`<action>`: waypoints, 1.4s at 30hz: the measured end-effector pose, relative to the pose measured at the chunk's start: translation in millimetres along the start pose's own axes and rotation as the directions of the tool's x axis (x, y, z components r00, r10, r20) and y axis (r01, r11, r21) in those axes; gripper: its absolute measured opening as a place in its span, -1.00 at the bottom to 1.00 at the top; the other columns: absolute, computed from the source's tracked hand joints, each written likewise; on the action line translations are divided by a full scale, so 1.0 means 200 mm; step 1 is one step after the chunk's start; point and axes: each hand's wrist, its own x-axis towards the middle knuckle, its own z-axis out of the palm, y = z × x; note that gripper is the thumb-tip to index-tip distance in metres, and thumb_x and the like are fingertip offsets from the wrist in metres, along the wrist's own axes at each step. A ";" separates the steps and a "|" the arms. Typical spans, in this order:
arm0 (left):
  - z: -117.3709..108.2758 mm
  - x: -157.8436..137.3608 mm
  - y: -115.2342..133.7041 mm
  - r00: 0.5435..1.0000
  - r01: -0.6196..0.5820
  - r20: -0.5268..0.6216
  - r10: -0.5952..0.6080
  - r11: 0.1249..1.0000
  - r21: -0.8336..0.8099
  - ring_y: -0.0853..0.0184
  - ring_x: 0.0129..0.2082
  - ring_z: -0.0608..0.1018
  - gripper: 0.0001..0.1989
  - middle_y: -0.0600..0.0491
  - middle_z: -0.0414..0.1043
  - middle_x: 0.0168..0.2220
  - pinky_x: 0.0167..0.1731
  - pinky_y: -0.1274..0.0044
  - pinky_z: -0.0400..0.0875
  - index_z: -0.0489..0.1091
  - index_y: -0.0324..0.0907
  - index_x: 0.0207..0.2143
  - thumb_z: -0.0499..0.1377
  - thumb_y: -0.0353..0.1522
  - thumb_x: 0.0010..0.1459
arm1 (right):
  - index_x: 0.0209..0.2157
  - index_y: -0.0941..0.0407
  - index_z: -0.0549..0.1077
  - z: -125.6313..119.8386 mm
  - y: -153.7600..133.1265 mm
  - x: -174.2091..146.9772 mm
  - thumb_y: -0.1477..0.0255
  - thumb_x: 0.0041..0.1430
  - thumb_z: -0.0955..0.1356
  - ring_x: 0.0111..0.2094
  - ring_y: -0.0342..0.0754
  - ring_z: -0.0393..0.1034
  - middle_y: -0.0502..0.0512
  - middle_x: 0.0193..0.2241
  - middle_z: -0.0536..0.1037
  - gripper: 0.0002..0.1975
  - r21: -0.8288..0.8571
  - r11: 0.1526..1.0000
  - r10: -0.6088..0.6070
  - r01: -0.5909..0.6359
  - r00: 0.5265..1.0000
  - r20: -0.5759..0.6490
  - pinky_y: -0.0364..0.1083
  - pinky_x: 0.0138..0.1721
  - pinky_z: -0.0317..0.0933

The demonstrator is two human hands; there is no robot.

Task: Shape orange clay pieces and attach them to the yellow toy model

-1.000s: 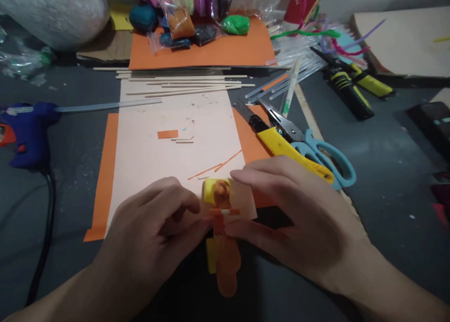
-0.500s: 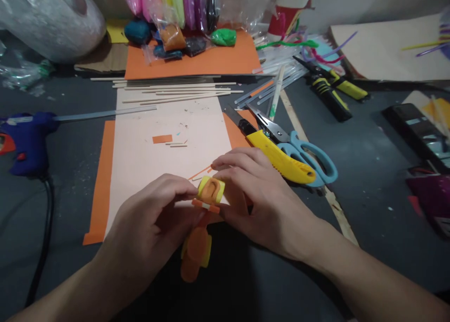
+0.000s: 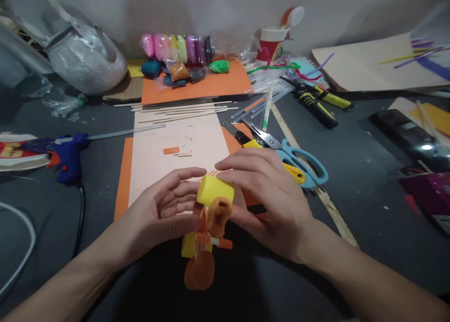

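A small craft model (image 3: pixel 220 215) of orange and yellow pieces is held between my hands near the table's front edge. It has a yellow block (image 3: pixel 215 190) at the top, a hollowed orange piece below it, a short white-and-orange crossbar, and rounded orange discs (image 3: pixel 199 271) at the bottom. My left hand (image 3: pixel 154 214) has its thumb against the model's left side, with the other fingers curved loosely behind. My right hand (image 3: pixel 269 200) rests its fingertips at the yellow block's right side, while its thumb tip is partly hidden behind the orange piece.
Light-blue scissors (image 3: pixel 305 160) and a yellow utility knife (image 3: pixel 294 173) lie beyond my right hand. A blue glue gun (image 3: pixel 70 158) is at left. Thin sticks (image 3: pixel 190 110) lie on pale paper (image 3: pixel 151 167). Bagged clay (image 3: pixel 163 48), pliers (image 3: pixel 318 104) and a paper cup (image 3: pixel 270 45) stand behind.
The model has turned, so the yellow block's smooth side and the hollow orange piece now show. My left fingers have spread more. The view has tilted up, showing more of the wall.
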 end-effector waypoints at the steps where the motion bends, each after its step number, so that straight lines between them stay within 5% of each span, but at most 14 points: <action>1: 0.01 0.00 0.00 1.000 0.008 0.027 -0.008 1.000 -0.016 0.24 -0.09 0.70 -0.40 0.01 0.67 -0.07 -0.11 0.58 0.57 0.45 -0.05 0.09 0.52 -0.37 -0.02 | 0.01 0.19 0.45 0.00 -0.01 0.00 0.26 0.38 0.38 0.05 0.11 0.43 0.29 -0.02 0.60 -0.68 -0.011 1.000 -0.006 0.006 1.000 -0.006 0.12 0.13 0.27; 6: 0.02 -0.01 -0.05 0.995 0.050 0.091 -0.045 0.997 -0.060 0.28 -0.32 0.72 -0.53 0.08 0.66 -0.30 -0.30 0.57 0.61 0.49 -0.11 -0.01 0.48 -0.44 0.00 | 0.00 0.13 0.45 0.02 -0.04 0.03 0.29 0.40 0.36 0.06 0.12 0.46 0.25 0.00 0.60 -0.75 -0.006 1.000 -0.015 0.015 1.000 0.005 0.14 0.10 0.32; 11: 0.04 -0.03 -0.06 0.989 -0.024 0.141 0.038 0.995 -0.099 0.32 -0.34 0.73 -0.52 0.09 0.68 -0.33 -0.29 0.62 0.58 0.40 -0.09 0.01 0.44 -0.46 0.07 | 0.03 0.12 0.45 0.03 -0.03 0.03 0.29 0.37 0.39 0.06 0.12 0.45 0.24 -0.01 0.60 -0.72 0.071 0.997 0.001 -0.001 1.000 0.004 0.14 0.11 0.31; 15: 0.07 -0.05 -0.04 0.991 -0.134 0.006 0.135 0.990 -0.049 0.27 -0.42 0.73 -0.39 0.11 0.67 -0.34 -0.36 0.55 0.60 0.22 -0.04 0.03 0.46 -0.42 0.02 | 0.01 0.10 0.44 0.03 -0.02 0.03 0.31 0.37 0.38 0.03 0.12 0.46 0.23 -0.04 0.60 -0.75 0.079 0.997 0.014 -0.013 1.000 -0.010 0.14 0.07 0.32; 20: 0.10 -0.08 -0.05 0.954 -0.278 -0.107 0.281 0.960 0.039 0.36 -0.48 0.70 -0.56 0.20 0.58 -0.33 -0.43 0.59 0.58 0.23 -0.03 -0.16 0.42 -0.40 0.05 | 0.03 0.10 0.43 0.02 -0.03 0.03 0.38 0.34 0.39 0.02 0.11 0.46 0.23 -0.05 0.60 -0.74 0.061 0.998 0.008 -0.005 0.999 -0.037 0.16 0.08 0.32; 25: 0.09 -0.10 -0.06 0.907 -0.366 -0.135 0.399 0.905 0.218 0.45 -0.36 0.67 -0.75 0.21 0.59 -0.26 -0.35 0.66 0.59 0.42 -0.02 -0.22 0.39 -0.46 0.12 | 0.03 0.11 0.43 -0.01 -0.04 0.03 0.45 0.31 0.39 0.02 0.11 0.47 0.22 -0.06 0.60 -0.73 0.009 1.000 0.005 -0.004 0.998 -0.060 0.16 0.12 0.30; 31: 0.07 -0.13 -0.03 0.924 -0.334 -0.068 0.376 0.882 0.332 0.42 -0.34 0.66 -0.88 0.14 0.62 -0.22 -0.31 0.62 0.58 0.57 0.00 -0.23 0.30 -0.43 0.24 | 0.04 0.09 0.41 -0.03 -0.05 0.04 0.45 0.31 0.38 0.01 0.12 0.47 0.21 -0.07 0.61 -0.72 -0.021 0.999 0.026 -0.027 0.998 -0.051 0.18 0.10 0.32; 37: 0.06 -0.13 -0.02 0.959 -0.252 -0.052 0.280 0.918 0.307 0.42 -0.30 0.66 -0.87 0.16 0.63 -0.16 -0.35 0.68 0.55 0.61 0.08 -0.19 0.35 -0.35 0.22 | 0.03 0.09 0.42 -0.04 -0.05 0.04 0.45 0.31 0.36 -0.01 0.13 0.47 0.21 -0.09 0.61 -0.73 -0.037 0.999 0.001 -0.002 1.000 -0.029 0.19 0.08 0.33; 42: 0.06 -0.16 -0.03 0.950 -0.273 -0.047 0.308 0.895 0.354 0.39 -0.12 0.67 -0.78 0.21 0.62 -0.08 -0.18 0.67 0.57 0.60 0.15 -0.16 0.36 -0.40 0.22 | 0.00 0.15 0.43 -0.04 -0.06 0.04 0.49 0.30 0.36 -0.02 0.13 0.46 0.24 -0.11 0.61 -0.76 -0.089 0.996 -0.006 0.005 1.000 -0.012 0.18 0.09 0.33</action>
